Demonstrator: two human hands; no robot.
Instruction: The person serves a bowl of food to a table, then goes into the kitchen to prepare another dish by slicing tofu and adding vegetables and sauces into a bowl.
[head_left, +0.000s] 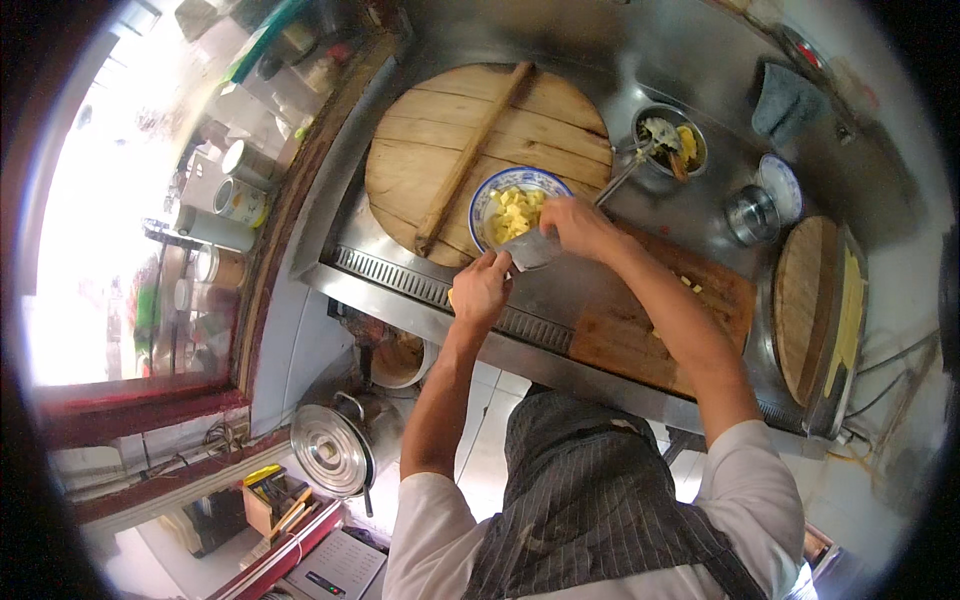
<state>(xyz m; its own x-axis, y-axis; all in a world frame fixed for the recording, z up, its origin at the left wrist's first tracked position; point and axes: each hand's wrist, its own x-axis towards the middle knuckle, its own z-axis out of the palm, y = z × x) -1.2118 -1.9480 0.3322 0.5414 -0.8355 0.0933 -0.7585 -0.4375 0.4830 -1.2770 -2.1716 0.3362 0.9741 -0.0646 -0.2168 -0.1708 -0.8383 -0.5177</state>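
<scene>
My right hand (582,226) grips a cleaver (530,250) from above, its wide steel blade tilted at the rim of a blue-and-white bowl (487,205) that holds chopped yellow pieces (515,212). My left hand (482,287) is curled against the blade's near end, with a bit of yellow showing beneath it. The bowl rests on a large round wooden lid (440,140) with a wooden bar across it. Under my right forearm lies a wooden cutting board (640,330) with a few yellow scraps on it.
A small metal bowl (672,143) with yellow and dark food and a utensil, a steel cup (750,213), a small patterned dish (781,186) and a grey cloth (787,101) sit behind. Another wooden lid (808,300) is at right. Tins (240,200) line the windowsill; a pot lid (331,450) hangs below.
</scene>
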